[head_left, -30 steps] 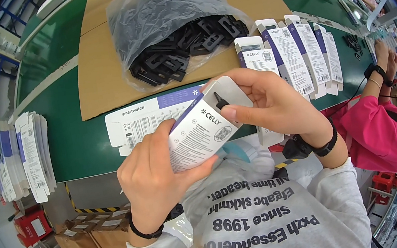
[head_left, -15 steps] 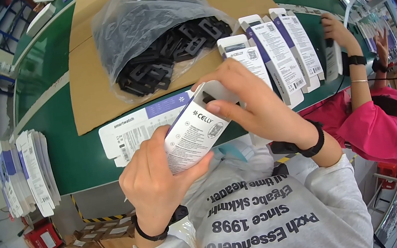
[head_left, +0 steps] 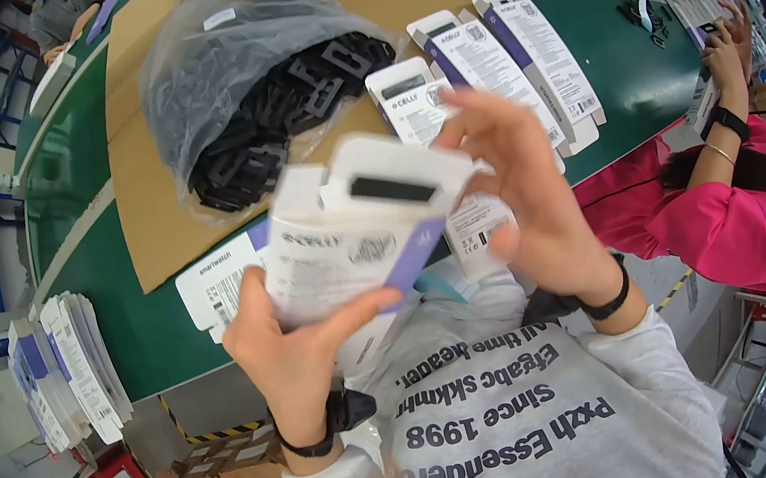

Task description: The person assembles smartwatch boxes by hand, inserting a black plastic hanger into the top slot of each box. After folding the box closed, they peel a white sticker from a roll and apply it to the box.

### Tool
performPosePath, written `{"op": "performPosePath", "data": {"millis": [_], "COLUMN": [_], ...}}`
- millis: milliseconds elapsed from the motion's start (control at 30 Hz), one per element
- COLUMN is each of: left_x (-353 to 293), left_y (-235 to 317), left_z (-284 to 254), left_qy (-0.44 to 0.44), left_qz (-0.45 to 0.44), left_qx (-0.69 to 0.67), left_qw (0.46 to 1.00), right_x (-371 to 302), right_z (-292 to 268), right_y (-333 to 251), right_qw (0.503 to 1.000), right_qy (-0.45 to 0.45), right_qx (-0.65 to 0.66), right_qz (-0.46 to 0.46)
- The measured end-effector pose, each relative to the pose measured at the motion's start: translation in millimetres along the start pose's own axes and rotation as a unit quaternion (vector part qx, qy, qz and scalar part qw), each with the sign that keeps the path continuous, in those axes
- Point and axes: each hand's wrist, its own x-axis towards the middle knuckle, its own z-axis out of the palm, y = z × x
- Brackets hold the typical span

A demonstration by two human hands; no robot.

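White-and-purple carton (head_left: 321, 281), just one of it, is up off the green table (head_left: 154, 335) in the left hand (head_left: 300, 342), gripped firmly between thumb and fingers, its top flaps raised and one dark slot on show! Right hand (head_left: 532, 195), blurred, spreads its fingers wide just beside it, contact impossible to call, with three upright cartons (head_left: 485, 61) lined up beyond. One more printed carton (head_left: 215, 285) lies behind the left hand, two stacks of folded cartons (head_left: 86, 375) stand far left, and one grey plastic bag (head_left: 218, 87) spills black pieces (head_left: 316, 98) too jumbled to count!
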Motion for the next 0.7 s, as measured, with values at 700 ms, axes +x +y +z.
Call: {"op": "performPosePath", "data": {"millis": [700], "left_x": [-36.4], "left_y": [-173.2], "left_z": [94.6], "left_qy": [-0.308], "left_qz": [-0.186], "left_qx": [0.160], "left_qw": [0.919], "right_x": [45.8], "right_z": [-143.8], "right_y": [17.5], "right_qw": [0.700], "right_qy": [0.155], "right_qx": [-0.691], "right_qz": [-0.091]}}
